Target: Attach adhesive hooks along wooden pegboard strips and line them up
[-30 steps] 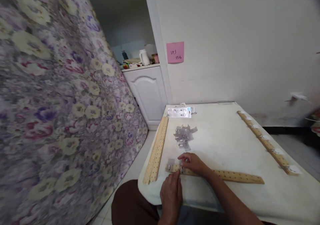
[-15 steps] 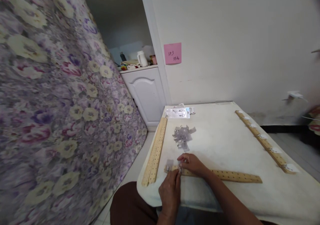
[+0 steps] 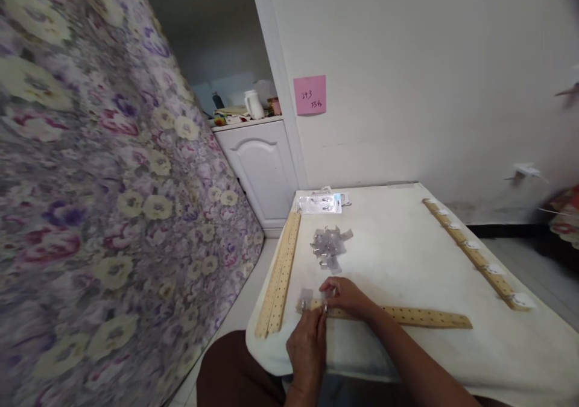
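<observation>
A narrow wooden strip with rows of holes (image 3: 425,318) lies crosswise near the table's front edge. At its left part, my left hand (image 3: 307,340) pinches a small shiny metal clip (image 3: 325,309) from the front. My right hand (image 3: 346,295) reaches over the strip from the right, its fingers closed at the same clip and its clear plastic tab. Just to the left, a second clip with a clear tab (image 3: 306,295) sits on the strip's end. Beyond both hands is a loose pile of clips with clear tabs (image 3: 329,247).
Two more perforated strips (image 3: 281,280) lie along the table's left edge. Another strip, bearing several clips with whitish tabs (image 3: 470,244), lies along the right. Clear packaging (image 3: 319,204) rests at the back. A floral curtain (image 3: 113,202) hangs left; a wall stands behind.
The view has shifted slightly. Both hands stay at the same clip on the strip, with only a tiny shift of the fingers.
</observation>
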The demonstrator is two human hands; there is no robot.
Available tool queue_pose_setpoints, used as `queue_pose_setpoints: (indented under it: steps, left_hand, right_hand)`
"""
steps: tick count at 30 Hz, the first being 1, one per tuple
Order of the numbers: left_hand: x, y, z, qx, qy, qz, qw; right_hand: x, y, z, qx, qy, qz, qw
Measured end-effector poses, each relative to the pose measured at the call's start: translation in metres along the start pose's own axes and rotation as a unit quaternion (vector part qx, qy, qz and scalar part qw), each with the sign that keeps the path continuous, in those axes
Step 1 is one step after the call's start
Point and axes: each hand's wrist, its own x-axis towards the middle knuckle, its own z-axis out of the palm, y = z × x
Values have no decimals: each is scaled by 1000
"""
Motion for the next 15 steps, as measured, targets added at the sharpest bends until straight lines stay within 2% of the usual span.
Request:
queue_pose_setpoints:
  steps: [10,15]
  left_hand:
    - [-1,0,2,1,35,12,999]
    - [-3,-4,5,-13,60,24,998]
  right_hand:
    - [-1,2,-3,14,5,-4,1000]
    - [-4,-3,-3,18,49,-8,999]
